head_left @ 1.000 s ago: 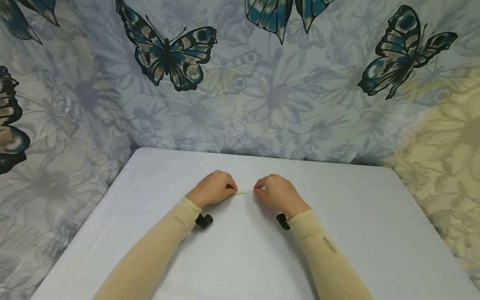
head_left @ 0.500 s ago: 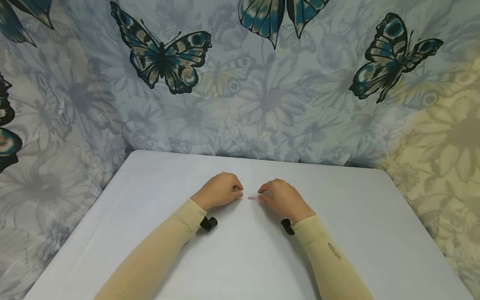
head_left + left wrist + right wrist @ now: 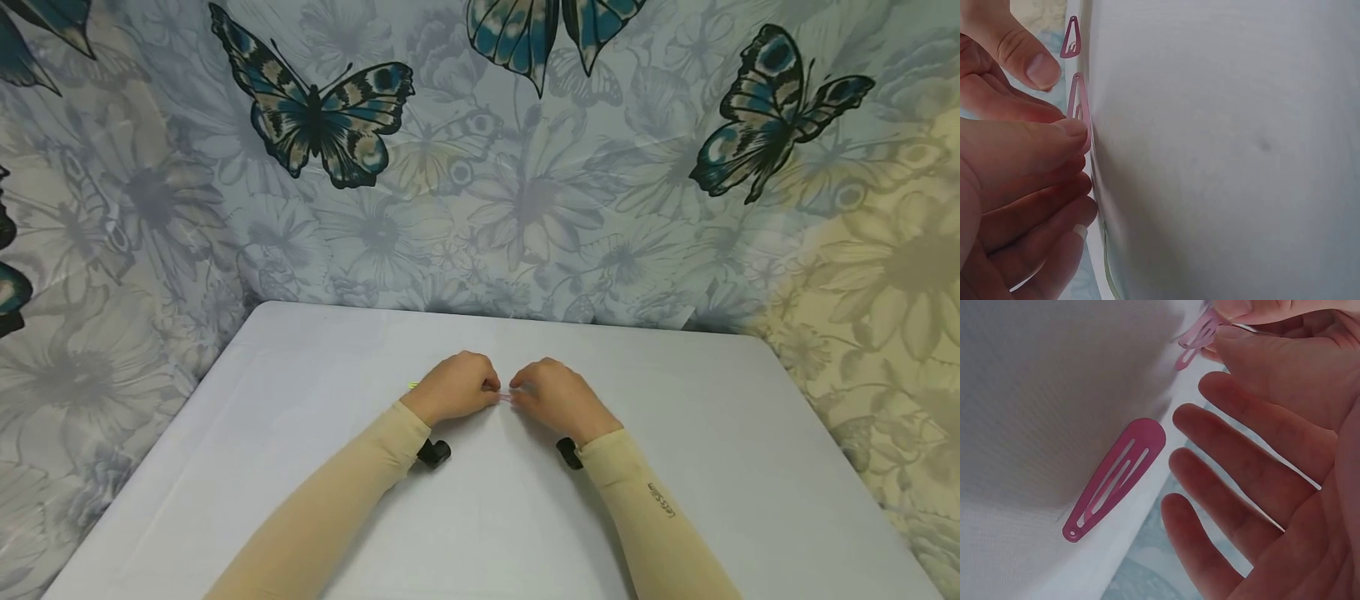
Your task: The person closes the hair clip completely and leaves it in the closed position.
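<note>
In the left wrist view my left hand point(image 3: 1022, 181) pinches a light pink snap hair clip point(image 3: 1077, 94) between thumb and index finger, its narrow end pointing away. The same clip shows edge-on between both hands in the head view. My right hand point(image 3: 558, 400) is close on the right; its thumb is beside the held clip, and the other fingers are spread apart, holding nothing. A darker pink hair clip point(image 3: 1116, 478) lies flat on the white surface beside the right fingers. Near the left hand's little finger lies a thin green piece point(image 3: 1109, 262), seen edge-on.
Both hands work over a white table point(image 3: 360, 350). Small yellow-green pieces point(image 3: 413, 385) lie behind the left wrist, mostly hidden. A butterfly-print cloth point(image 3: 420, 225) stands behind the table and along its sides. Each wrist carries a black camera point(image 3: 433, 454).
The left hand has let go of the green piece and moved right to grip the light pink clip. The right hand stays nearly in place. The head view has shifted slightly.
</note>
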`<state>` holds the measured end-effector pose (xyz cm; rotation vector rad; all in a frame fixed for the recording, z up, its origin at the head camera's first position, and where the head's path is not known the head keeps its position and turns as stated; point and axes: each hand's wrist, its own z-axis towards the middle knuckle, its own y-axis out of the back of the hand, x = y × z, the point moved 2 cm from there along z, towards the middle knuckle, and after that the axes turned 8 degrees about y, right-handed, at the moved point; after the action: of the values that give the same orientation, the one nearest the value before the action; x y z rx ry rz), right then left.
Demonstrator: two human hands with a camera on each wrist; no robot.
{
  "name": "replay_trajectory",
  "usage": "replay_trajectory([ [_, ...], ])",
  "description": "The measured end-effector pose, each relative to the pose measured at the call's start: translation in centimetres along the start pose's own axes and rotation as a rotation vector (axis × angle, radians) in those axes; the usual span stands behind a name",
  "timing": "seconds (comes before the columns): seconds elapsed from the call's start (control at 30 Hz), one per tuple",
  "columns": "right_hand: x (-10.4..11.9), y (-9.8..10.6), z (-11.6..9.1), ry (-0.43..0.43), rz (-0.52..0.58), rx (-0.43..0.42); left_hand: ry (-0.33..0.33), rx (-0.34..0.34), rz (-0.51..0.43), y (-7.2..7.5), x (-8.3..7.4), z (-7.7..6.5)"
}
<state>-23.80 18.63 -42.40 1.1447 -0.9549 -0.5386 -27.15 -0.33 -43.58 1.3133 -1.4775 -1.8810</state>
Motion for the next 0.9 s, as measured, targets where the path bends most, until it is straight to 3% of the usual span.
replay_trajectory([
  [0.9, 0.11, 0.04, -0.06, 0.001, -0.02, 0.005, -0.021, -0.041, 0.016, 0.11, -0.27, -0.05],
])
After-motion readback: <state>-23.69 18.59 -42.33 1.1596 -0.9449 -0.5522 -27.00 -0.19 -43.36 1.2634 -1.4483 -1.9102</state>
